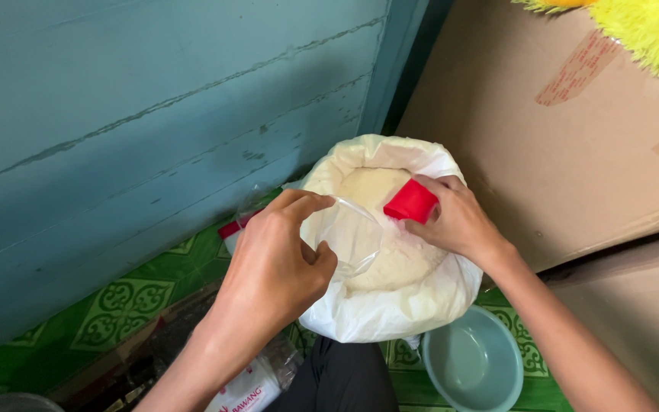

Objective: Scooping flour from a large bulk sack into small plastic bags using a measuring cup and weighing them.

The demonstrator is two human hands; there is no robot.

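Note:
A white sack (390, 305) with its top rolled down stands on the floor, full of white flour-like powder (402, 255). My left hand (276, 263) pinches the rim of a small clear plastic bag (352, 236) and holds it open over the powder. My right hand (455, 217) grips a red plastic cup (412, 202) tilted just above the powder, beside the clear bag's mouth.
A blue wooden wall (139, 114) rises on the left. Large cardboard boxes (566, 137) stand on the right, with a yellow fluffy thing (650, 30) on top. A pale green bowl (473, 362) sits on the green patterned floor (123, 305). Plastic packets (245, 389) lie near my knee.

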